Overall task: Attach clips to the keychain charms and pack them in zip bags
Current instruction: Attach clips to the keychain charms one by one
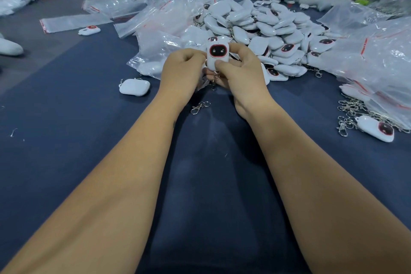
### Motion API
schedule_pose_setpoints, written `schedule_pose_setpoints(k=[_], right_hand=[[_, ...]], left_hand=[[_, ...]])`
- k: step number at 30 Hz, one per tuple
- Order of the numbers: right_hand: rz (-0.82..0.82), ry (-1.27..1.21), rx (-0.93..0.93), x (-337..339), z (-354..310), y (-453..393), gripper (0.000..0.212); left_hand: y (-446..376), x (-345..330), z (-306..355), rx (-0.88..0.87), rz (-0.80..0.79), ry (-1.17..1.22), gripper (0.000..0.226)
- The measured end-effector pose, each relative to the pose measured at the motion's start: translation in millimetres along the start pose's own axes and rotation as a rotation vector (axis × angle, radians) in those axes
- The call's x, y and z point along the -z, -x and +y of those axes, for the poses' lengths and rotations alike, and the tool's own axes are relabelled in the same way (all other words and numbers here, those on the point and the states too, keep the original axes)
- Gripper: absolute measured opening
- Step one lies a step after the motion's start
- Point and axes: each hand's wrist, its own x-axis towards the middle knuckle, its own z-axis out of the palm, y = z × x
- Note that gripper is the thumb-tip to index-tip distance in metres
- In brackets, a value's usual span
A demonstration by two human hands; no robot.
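- Holding one charm (pixel 214 55) upright at frame centre, face toward the camera, loop end pointing down to 6 o'clock.
- Right hand (pixel 240 73) pinching the charm: thumb across its lower front, fingers curled behind its right edge.
- Left hand (pixel 182 71) curling tight against the charm's left edge at 9 o'clock; fingertips hidden, so cannot tell whether gripping the charm, the bag or the clip.
- Clip (pixel 214 80) dangling beneath the charm between both palms; probably already hooked on, though the join itself hidden.
- Judging the step as seating the clip or readying for bagging; checking that the ring sits fully through the loop before letting go.
- Keeping the thumb low on the charm, steadying it while the other hand works the ring.
- Spare clip (pixel 199 107) lying on the cloth (pixel 66 118) at 6 o'clock, just below the hands, apart from them.
- Loose charm (pixel 134 87) resting at 9 o'clock; heap (pixel 266 35) of charms piling up at 1 o'clock.
- Zip bags (pixel 164 29) lying at 11 o'clock, just behind the hands; reaching there next, likely.
- Risking a snag: chain swinging free could catch on bag film while sliding in.
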Motion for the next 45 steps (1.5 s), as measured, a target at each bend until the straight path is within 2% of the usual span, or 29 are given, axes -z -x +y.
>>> schedule_pose_setpoints(k=[5,9,14,16,20,24,26,30,39,45], right_hand=[[0.035,0.007,-0.003,-0.9,-2.9,1.4,0.031],[0.03,0.022,-0.022,0.2,-5.1,1.8,0.029],[0.001,0.142,-0.05,-1.1,-2.3,0.9,0.029],[-0.003,0.188,-0.062,-0.6,-1.6,-0.5,0.028],[-0.035,0.14,-0.125,0.2,-1.5,-3.1,0.007],[-0.026,0.142,-0.125,0.9,-0.8,-4.9,0.003],[-0.017,0.12,-0.131,0.8,-1.5,-4.6,0.005],[-0.008,0.061,-0.147,1.8,-4.2,-4.3,0.008],[-0.061,0.126,-0.134,4.1,-6.7,-0.9,0.013],[-0.038,0.095,-0.144,3.0,-5.2,-2.7,0.012]], left_hand=[[-6.4,0.7,-8.8,-0.074,0.046,-0.24,0.03],[-5.8,3.5,-8.7,-0.111,0.118,-0.286,0.033],[-0.3,1.0,-0.3,-0.033,-0.002,-0.085,0.03],[0.7,0.0,1.7,-0.013,-0.041,-0.013,0.022],[3.6,1.2,1.5,-0.071,-0.09,-0.063,0.021],[1.0,2.7,-0.4,-0.042,-0.077,-0.067,0.024],[-0.7,4.0,-1.0,-0.012,-0.065,-0.062,0.018],[-2.0,5.4,-2.5,0.005,-0.093,-0.041,0.024],[-2.3,5.0,-3.9,0.015,-0.131,-0.063,0.024],[-1.1,5.5,-3.4,-0.002,-0.128,-0.101,0.014]])
